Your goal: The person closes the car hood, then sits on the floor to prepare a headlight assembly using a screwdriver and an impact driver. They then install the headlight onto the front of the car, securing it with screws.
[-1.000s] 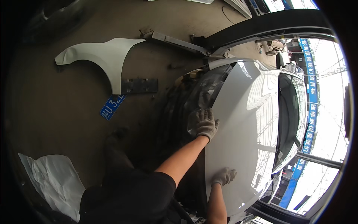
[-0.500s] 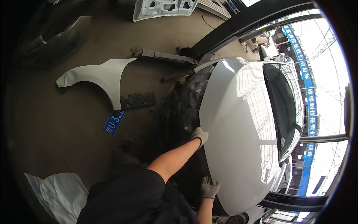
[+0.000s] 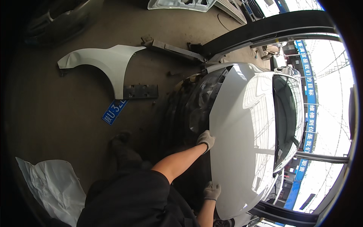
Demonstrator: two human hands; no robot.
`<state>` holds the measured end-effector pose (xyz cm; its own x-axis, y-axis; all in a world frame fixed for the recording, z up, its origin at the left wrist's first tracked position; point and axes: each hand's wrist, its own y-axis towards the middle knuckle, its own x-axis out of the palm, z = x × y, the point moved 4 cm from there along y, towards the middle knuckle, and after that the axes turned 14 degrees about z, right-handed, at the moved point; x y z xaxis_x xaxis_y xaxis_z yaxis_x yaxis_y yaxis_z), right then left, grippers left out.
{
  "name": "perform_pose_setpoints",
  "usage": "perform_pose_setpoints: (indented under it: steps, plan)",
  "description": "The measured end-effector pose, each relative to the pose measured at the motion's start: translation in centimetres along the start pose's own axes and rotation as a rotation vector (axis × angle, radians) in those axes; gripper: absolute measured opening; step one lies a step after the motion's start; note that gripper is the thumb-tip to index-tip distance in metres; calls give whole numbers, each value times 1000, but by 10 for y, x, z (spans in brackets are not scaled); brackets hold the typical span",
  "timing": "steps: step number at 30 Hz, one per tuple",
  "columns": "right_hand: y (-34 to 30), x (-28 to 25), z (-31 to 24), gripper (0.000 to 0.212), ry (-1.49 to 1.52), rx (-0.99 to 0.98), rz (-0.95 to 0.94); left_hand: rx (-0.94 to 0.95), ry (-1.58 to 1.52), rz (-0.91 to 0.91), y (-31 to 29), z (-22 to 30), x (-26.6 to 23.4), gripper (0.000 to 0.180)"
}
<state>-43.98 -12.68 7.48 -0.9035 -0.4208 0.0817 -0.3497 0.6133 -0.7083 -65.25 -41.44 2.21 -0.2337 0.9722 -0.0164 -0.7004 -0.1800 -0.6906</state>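
Note:
A white car hood (image 3: 238, 132) stretches before me, its front edge over the dark, uncovered front end of the car (image 3: 181, 109). My left hand (image 3: 206, 140), in a grey knit work glove, is closed around that edge near its middle. Further down the same edge, my right hand (image 3: 212, 191), gloved alike, grips the hood with its thumb against the white panel. The fingers of both hands are partly hidden at the edge. A headlight (image 3: 198, 120) shows beyond my left hand.
On the floor lie a loose white fender (image 3: 117, 72), a black bracket (image 3: 141, 91), a blue licence plate (image 3: 114, 111) and a crumpled silvery sheet (image 3: 56, 185). A lift arm (image 3: 176, 51) and a dark post (image 3: 261, 28) stand beside the car. Another loose panel (image 3: 181, 4) lies at the top.
My right hand, spread with its thumb out before, has drawn its fingers together at the hood's edge. My left hand keeps its hold. The whole view has turned slightly.

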Motion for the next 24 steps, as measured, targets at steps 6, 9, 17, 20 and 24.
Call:
perform_pose_setpoints:
  steps: [6, 9, 17, 20, 24]
  plan:
    - [45, -61, -28, 31, -1015, -592, -527, 142, 275, -8, -21, 32, -18, 39]
    - [10, -26, -34, 35, -1946, -1040, -426, 321, 460, -96, -3, 43, -17, 41]
    - [-38, 48, -61, 37, -1740, -755, 18, 111, 75, -481, -32, 50, 18, 33]
    - [-14, 42, -67, 37, -1485, -558, -34, 67, 124, -501, -23, 47, 20, 31]
    - [11, 34, -75, 38, -1374, -431, -144, 61, 140, -491, -26, 49, 13, 32]
